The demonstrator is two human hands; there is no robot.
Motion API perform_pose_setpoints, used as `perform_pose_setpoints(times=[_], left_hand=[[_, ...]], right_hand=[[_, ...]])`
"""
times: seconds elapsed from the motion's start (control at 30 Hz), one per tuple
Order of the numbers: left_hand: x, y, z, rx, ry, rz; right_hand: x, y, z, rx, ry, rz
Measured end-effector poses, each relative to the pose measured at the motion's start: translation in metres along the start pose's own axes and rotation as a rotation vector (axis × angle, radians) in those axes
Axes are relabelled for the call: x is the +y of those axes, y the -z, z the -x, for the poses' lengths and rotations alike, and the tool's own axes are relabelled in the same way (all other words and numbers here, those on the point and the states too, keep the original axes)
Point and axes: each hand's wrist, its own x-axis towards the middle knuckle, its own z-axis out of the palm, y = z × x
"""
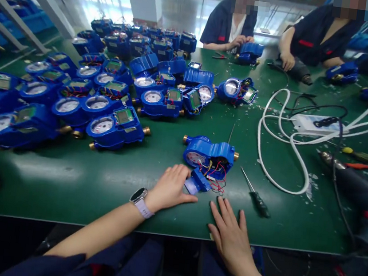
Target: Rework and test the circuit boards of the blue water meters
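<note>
In front of me on the green table (122,206) lies a blue water meter (209,148) with its electronics housing open. Red, yellow and black wires (219,173) spill from it to a small blue module (199,181) at its near side. My left hand (173,188), with a watch on the wrist, rests palm down beside that module, fingers stretched and fingertips close to it; whether they touch is unclear. Flat near the table's front edge is my right hand (228,226), fingers spread, holding nothing. A screwdriver (256,194) with a dark handle lies to the right of the meter.
Several blue water meters (116,127) crowd the left and middle. A white cable (261,134) loops at right from a power strip (319,124), near a dark power tool (350,176). Across the table, one person's hands (241,42) work at a meter; another person's hand (286,60) touches a tool.
</note>
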Motion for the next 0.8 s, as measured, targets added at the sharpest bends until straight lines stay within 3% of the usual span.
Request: perform_pose_setpoints(times=[0.2,0.43,0.7,0.8], left_hand=[[0.007,-0.016,0.002,0.106,0.006,-0.010],[0.011,-0.015,0.017,0.181,0.043,0.189],[-0.002,-0.013,0.017,-0.023,0.023,0.563],[-0.006,-0.015,0.022,-0.032,0.055,0.617]], right_hand=[[-0.008,-0.008,0.010,0.147,0.067,-0.043],[0.007,-0.012,0.019,0.277,0.332,-0.096],[0.012,-0.022,0.016,0.418,0.511,-0.194],[0.014,-0.020,0.018,0.422,0.535,-0.257]])
